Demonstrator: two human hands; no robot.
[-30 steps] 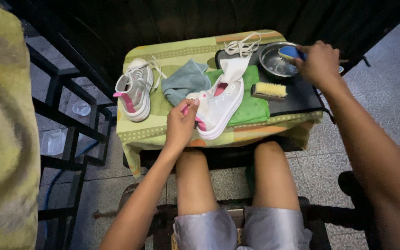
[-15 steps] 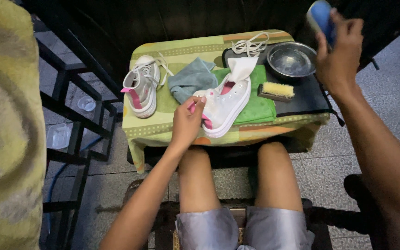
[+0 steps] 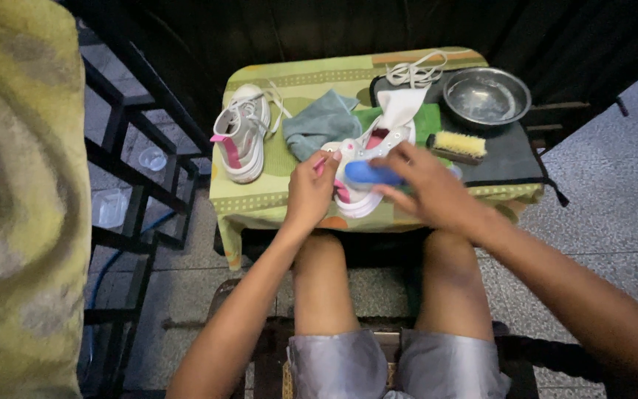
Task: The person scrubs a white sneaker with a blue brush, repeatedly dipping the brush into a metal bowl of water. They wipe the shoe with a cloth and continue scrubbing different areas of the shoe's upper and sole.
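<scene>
At the left edge of the frame hangs a yellow-green blanket [image 3: 16, 199], and beside it stands a dark metal rack [image 3: 138, 185]. On the left part of the small table [image 3: 260, 207], covered with a green patterned cloth, a second white sneaker [image 3: 241, 140] with pink trim lies on its own, laces loose. Just right of it lies a crumpled grey-blue rag [image 3: 320, 122].

At the front centre of the table lies the white sneaker [image 3: 367, 148] in work, its tongue pulled up. The left hand [image 3: 310, 193] is closed on the heel end of this shoe, pinching the pink tab. The right hand [image 3: 426, 191] grasps a blue brush [image 3: 373, 174] and presses it onto the side of the shoe near the sole.

To do this step well, the left hand should probably hold the heel firmly so the shoe does not slide toward the table edge, which is near. Short strokes along the sole line seem better than long ones, and the upper should be kept away from the lap.

Further right lies a yellow-bristled brush [image 3: 458, 145] on a dark mat [image 3: 511, 159]. In the upper right stands a metal bowl [image 3: 486, 96], with loose white laces [image 3: 415, 72] just left of it.
</scene>
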